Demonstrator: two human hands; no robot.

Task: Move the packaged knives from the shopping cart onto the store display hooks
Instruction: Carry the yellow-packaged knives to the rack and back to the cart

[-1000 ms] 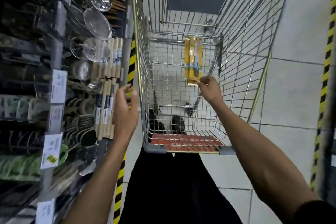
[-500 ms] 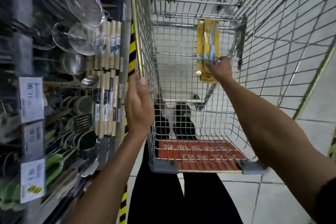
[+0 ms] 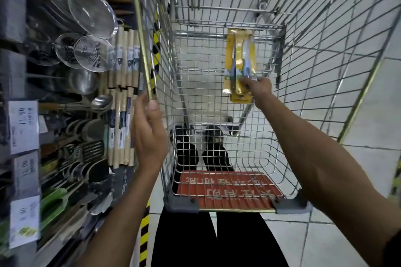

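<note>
Deep inside the shopping cart (image 3: 280,180), toward its far right corner, a person's right hand (image 3: 259,89) pinched the near end of the yellow packaged knives (image 3: 238,58), while the left hand (image 3: 147,134) curled round the cart's left rim. The flat card packs looked light and stiff, probably slick with film, and best taken by an end clear of the blades. How many packs were stacked was unclear, and the display hooks were lost among blurred strainers (image 3: 93,53) at left.

Both arms reach forward, left hand (image 3: 148,136) curled in a grip, right hand (image 3: 259,89) pinching.
</note>
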